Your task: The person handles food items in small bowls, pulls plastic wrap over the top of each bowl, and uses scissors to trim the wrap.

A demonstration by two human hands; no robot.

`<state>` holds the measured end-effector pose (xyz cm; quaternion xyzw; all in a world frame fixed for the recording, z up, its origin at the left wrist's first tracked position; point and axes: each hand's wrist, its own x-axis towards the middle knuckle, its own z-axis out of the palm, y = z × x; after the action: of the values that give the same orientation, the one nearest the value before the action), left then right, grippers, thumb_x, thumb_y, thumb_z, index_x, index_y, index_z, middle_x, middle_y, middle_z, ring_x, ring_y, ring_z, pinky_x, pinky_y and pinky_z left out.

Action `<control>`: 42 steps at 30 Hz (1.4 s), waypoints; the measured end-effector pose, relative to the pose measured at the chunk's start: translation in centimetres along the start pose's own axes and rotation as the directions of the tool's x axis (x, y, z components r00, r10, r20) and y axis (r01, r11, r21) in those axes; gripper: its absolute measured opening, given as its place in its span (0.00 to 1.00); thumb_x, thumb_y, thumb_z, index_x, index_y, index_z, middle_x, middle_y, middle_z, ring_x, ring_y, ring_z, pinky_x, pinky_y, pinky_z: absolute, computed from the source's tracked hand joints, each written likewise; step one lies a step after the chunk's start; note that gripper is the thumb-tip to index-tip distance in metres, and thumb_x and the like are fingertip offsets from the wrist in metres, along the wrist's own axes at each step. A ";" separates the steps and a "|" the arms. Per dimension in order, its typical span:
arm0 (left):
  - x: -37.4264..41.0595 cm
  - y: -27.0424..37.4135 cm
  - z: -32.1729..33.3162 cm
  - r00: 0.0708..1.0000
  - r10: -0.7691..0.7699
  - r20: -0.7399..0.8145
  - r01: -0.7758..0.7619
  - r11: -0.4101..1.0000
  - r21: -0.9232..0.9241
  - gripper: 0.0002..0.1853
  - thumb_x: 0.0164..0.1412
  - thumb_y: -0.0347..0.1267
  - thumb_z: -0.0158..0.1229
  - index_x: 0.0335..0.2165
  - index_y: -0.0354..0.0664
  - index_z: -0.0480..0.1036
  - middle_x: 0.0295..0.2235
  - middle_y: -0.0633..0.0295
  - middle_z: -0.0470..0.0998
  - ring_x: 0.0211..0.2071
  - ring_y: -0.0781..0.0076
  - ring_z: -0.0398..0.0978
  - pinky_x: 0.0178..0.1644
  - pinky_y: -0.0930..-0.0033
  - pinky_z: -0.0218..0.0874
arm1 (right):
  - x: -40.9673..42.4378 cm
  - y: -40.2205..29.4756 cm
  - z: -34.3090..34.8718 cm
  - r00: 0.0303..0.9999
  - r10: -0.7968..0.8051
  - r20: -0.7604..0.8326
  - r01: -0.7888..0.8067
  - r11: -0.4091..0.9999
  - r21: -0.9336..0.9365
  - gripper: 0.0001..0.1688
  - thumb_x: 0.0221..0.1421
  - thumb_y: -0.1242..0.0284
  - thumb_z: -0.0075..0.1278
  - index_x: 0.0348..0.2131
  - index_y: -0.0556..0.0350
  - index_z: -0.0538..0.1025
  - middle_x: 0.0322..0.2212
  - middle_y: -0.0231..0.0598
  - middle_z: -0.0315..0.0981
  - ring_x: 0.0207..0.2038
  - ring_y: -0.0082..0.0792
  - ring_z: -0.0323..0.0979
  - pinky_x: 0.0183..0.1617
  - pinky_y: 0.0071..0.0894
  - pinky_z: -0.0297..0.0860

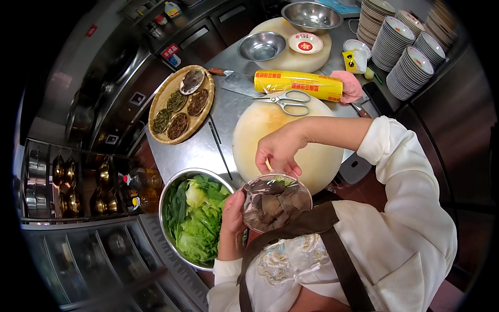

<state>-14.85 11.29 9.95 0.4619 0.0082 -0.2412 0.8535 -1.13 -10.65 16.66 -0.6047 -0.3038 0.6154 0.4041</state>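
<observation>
A small plate of dark brown sliced food with a bit of green at its far edge sits under clear plastic film in front of my chest. My left hand holds the plate by its left side. At the far rim, the fingers of my right hand bend down onto the edge of the film-covered plate; their tips are partly hidden. Beneath my right hand lies a round white cutting board. Scissors rest on its far part, beside a yellow roll of cling film.
A steel bowl of leafy greens stands at left. Beyond it are chopsticks and a bamboo tray of small filled plates. A cleaver lies behind the board. Steel bowls and stacked plates stand farther back.
</observation>
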 end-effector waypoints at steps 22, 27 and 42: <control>-1.4 -2.3 1.5 0.944 0.093 -0.318 -0.154 0.973 -0.171 0.23 0.61 0.39 0.42 0.45 0.27 0.64 0.41 0.50 0.71 0.41 0.62 0.71 0.46 0.64 0.63 | -0.5 8.2 9.1 0.381 -0.558 -0.737 0.701 0.694 -0.164 0.13 0.55 0.75 0.44 0.41 0.59 0.71 0.36 0.29 0.68 0.37 0.21 0.67 0.41 0.18 0.64; -0.6 -2.3 1.4 0.892 0.077 -0.445 -0.178 0.965 -0.190 0.23 0.62 0.40 0.40 0.45 0.29 0.63 0.43 0.50 0.70 0.42 0.60 0.70 0.46 0.60 0.63 | -0.1 7.7 8.0 0.662 -0.292 -0.690 0.630 0.716 0.302 0.18 0.58 0.67 0.41 0.46 0.55 0.70 0.38 0.32 0.69 0.40 0.23 0.68 0.43 0.25 0.65; 1.8 0.4 5.4 0.976 0.130 -0.173 -0.158 0.974 -0.160 0.23 0.61 0.38 0.38 0.51 0.37 0.58 0.49 0.54 0.65 0.48 0.62 0.65 0.53 0.61 0.55 | -0.7 3.0 -0.8 0.898 -0.344 -0.273 0.424 0.843 0.332 0.15 0.55 0.69 0.44 0.37 0.63 0.74 0.31 0.33 0.73 0.31 0.21 0.71 0.35 0.21 0.68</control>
<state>-14.21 6.50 12.92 0.4036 0.0643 -0.1386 0.9021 -0.82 -12.77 14.33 -0.4997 -0.2503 0.5038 0.6587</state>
